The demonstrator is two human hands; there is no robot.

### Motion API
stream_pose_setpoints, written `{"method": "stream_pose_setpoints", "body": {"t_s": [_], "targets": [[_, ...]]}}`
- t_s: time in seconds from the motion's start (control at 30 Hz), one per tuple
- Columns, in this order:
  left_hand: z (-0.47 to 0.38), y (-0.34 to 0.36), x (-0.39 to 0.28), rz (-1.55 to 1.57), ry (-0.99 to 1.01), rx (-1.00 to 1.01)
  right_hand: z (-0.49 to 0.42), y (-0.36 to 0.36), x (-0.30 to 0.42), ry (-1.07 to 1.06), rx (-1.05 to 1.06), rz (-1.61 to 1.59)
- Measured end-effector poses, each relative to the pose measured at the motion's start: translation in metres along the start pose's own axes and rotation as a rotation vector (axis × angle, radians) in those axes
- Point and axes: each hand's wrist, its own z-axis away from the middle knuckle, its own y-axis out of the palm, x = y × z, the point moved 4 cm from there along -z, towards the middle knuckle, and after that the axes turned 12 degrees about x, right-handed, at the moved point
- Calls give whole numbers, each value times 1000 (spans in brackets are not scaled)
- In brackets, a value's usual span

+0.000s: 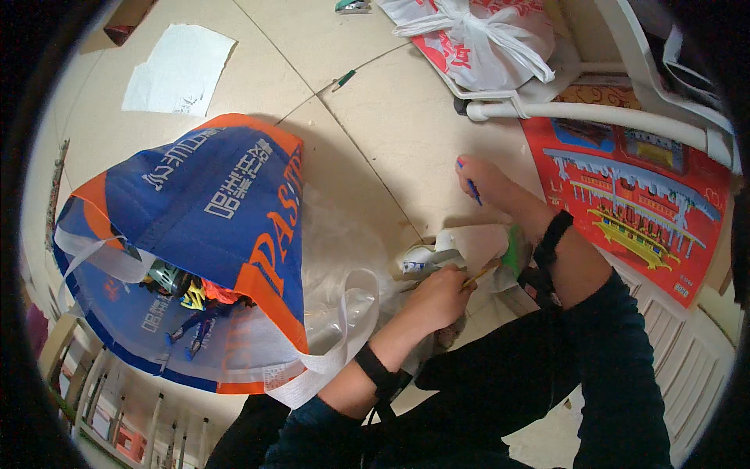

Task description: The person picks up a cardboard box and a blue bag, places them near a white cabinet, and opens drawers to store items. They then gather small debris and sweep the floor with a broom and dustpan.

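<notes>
My left hand (pixel 436 299) is closed on a thin yellowish stick, perhaps a pencil (pixel 483 272), beside a crumpled clear and white plastic bag (pixel 474 243). Up and to the right, over the tiled floor, my right hand (pixel 483 179) grips a slim blue pen-like thing (pixel 473 190). A large blue and orange shopping bag (pixel 199 182) lies on its side at the left, its mouth towards me. Toy figures (pixel 202 299) show inside it, and a white strap (pixel 343 346) loops out near my left wrist. Clear plastic film (pixel 340 246) lies between that bag and my left hand.
A torn white paper (pixel 179 70) and a short green pencil stub (pixel 344 80) lie on the floor. A knotted white and red plastic bag (pixel 480 41) sits at the top by a white tubular frame (pixel 603 117). A red toy box (pixel 638 205) stands at the right.
</notes>
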Motion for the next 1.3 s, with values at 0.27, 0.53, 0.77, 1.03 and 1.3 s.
{"method": "stream_pose_setpoints", "body": {"t_s": [0.27, 0.53, 0.77, 1.03, 1.3], "targets": [[-4, -14, -6, 109, -61, -186, 31, 7, -5, -10, 20, -88], [-8, -15, -16, 141, 48, -369, 71, 35, 3, -215, 186, 342], [-2, -10, -41, 157, 213, -518, 84, 12, -2, 206, -105, 530], [4, 33, -49, 215, 150, -289, 117, -31, -26, 327, -1033, 420], [1, 22, -3, -280, -188, -194, 71, 30, -32, 105, -246, 501]]}}
